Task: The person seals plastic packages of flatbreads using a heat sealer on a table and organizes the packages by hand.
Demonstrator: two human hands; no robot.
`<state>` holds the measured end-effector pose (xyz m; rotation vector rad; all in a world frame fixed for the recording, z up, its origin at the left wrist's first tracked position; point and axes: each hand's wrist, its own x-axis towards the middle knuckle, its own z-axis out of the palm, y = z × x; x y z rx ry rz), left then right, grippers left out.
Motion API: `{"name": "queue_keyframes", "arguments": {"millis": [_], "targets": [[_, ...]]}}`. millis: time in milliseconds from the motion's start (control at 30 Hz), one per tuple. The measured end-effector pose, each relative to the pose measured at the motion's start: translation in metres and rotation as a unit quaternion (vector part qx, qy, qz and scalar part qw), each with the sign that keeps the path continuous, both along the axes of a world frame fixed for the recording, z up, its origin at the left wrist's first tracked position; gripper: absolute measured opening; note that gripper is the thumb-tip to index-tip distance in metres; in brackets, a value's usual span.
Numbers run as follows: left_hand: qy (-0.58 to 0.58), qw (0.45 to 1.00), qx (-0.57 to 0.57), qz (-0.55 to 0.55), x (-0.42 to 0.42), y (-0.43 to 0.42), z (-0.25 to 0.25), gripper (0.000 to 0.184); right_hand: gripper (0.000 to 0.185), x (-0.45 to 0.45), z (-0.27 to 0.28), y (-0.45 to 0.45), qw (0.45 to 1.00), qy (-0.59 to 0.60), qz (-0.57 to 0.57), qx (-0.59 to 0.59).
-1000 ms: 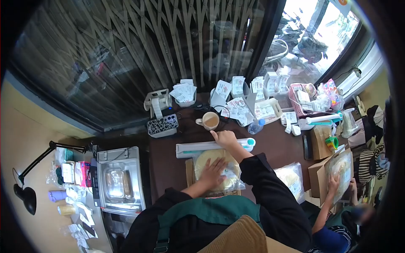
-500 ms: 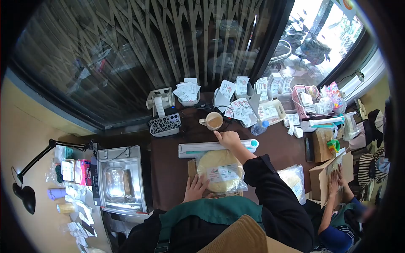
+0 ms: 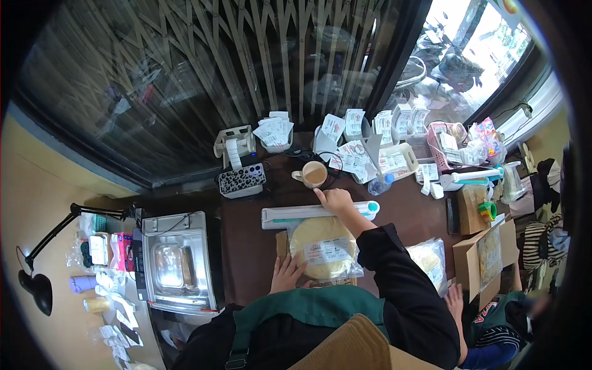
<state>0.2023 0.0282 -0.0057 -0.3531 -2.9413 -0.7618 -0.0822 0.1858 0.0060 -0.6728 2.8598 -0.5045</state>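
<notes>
A clear bag of round, pale yellow flatbreads [image 3: 333,262] with a printed label lies in front of me. Its far edge meets a long white bag sealer [image 3: 290,216] with a teal strip. My right hand [image 3: 336,201] is closed over the sealer's arm towards its right end, thumb pointing left. At the bag's lower left rests my left hand [image 3: 287,275], fingers spread flat on the bag's edge and a brown cardboard piece [image 3: 282,245] beneath. Part of that hand is hidden under the bag. A mug of milky brown drink [image 3: 314,175] stands just beyond my right hand.
A second bagged stack [image 3: 430,262] lies to the right, near a co-worker's hand [image 3: 454,301] and an open cardboard box [image 3: 487,256]. Along the back stand label bins [image 3: 274,137], a label printer [image 3: 242,180] and a water bottle [image 3: 380,184]. Another sealer [image 3: 472,177] lies right.
The co-worker's hands have left the cardboard box; one is now lower, by the table edge near the second bag. My own hands stay in place.
</notes>
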Motion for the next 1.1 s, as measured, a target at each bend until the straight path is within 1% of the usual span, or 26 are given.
{"name": "queue_keyframes", "arguments": {"millis": [300, 500, 700, 1000, 1100], "targets": [[0.009, 1.0, 0.0, 0.006, -0.0004, 0.0, -0.0012, 0.063, 0.067, -0.0001, 0.004, -0.0013, 1.0, -0.02, -0.01, -0.009], [0.014, 1.0, 0.003, 0.008, 0.0002, 0.0002, -0.0052, 0.062, 0.067, -0.0009, 0.0066, -0.0017, 0.999, -0.033, -0.009, 0.008], [0.017, 1.0, 0.003, 0.008, -0.0008, -0.0003, -0.0039, 0.061, 0.068, 0.0, 0.0038, -0.0018, 1.0, -0.009, -0.011, -0.01], [0.004, 1.0, 0.011, 0.006, -0.0013, -0.001, -0.0038, 0.061, 0.067, -0.0015, 0.0046, -0.0018, 0.999, -0.03, -0.014, 0.003], [-0.007, 1.0, 0.015, 0.004, 0.0017, -0.0016, -0.0065, 0.061, 0.067, -0.0021, 0.0005, -0.0014, 1.0, -0.018, -0.011, 0.003]]}}
